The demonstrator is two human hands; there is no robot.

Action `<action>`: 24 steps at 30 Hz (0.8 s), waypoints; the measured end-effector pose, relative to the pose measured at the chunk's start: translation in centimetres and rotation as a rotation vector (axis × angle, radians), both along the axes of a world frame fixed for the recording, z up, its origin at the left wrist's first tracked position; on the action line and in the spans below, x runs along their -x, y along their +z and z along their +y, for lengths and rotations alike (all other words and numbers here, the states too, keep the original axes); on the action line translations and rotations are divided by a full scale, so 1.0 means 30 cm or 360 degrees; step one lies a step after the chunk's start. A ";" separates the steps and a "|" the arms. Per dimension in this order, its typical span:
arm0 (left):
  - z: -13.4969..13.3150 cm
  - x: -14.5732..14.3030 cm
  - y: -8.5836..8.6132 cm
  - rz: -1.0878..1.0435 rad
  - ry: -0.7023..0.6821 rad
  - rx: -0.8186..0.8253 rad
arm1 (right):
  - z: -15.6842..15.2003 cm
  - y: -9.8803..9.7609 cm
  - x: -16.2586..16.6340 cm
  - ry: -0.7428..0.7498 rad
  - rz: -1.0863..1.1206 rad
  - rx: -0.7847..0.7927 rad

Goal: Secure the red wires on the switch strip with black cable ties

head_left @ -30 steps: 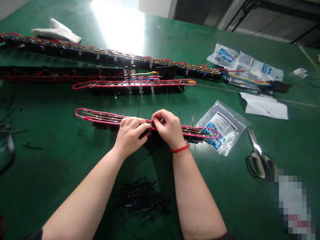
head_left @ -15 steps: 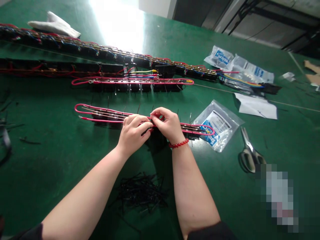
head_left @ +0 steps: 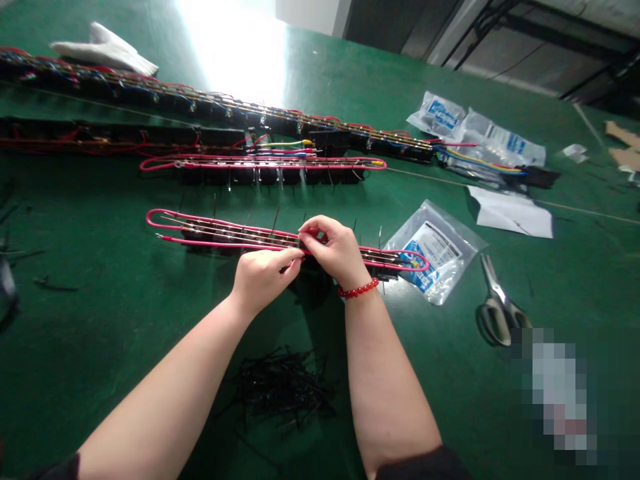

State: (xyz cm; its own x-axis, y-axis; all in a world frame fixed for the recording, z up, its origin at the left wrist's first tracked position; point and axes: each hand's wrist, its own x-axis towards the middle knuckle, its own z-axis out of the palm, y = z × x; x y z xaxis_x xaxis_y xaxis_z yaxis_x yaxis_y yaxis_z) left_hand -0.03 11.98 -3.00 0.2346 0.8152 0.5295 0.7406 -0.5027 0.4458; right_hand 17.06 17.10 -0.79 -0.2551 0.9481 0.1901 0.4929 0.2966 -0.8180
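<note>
The left hand (head_left: 263, 277) is closed in a pinch on the near edge of the long black socket strip looped with pink wire (head_left: 220, 235), which lies across the middle of the wide green surface (head_left: 100, 320), and the right hand (head_left: 336, 250) is closed on the strip's wires just beside it, a red bead bracelet (head_left: 357, 289) at its wrist. Behind lie three similar wired strips (head_left: 260, 167); right of the strip are a clear plastic bag (head_left: 440, 250) and steel scissors (head_left: 497, 307), and near the forearms a heap of black cable ties (head_left: 283, 387).

Bare forearms, red bead bracelet (head_left: 357, 289) on the right wrist, dark sleeve edges (near the elbows).
</note>
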 end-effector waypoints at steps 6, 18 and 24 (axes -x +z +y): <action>0.011 -0.001 -0.005 -0.0442 -0.0100 0.0439 | 0.002 0.002 -0.003 0.0042 0.0010 0.0018; 0.018 -0.002 0.015 -0.0681 -0.0028 0.0766 | -0.007 0.022 -0.008 0.0125 0.0106 0.0058; 0.018 -0.006 0.014 -0.0961 -0.0041 0.1122 | -0.008 0.026 -0.013 0.0172 0.0043 0.0067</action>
State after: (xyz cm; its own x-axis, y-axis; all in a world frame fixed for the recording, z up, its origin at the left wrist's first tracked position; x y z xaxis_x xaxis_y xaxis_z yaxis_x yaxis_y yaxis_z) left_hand 0.13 12.54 -2.58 0.1029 0.9935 -0.0481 0.2755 0.0179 0.9611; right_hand 17.46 16.86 -0.01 -0.3517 0.9225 0.1588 0.4376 0.3120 -0.8433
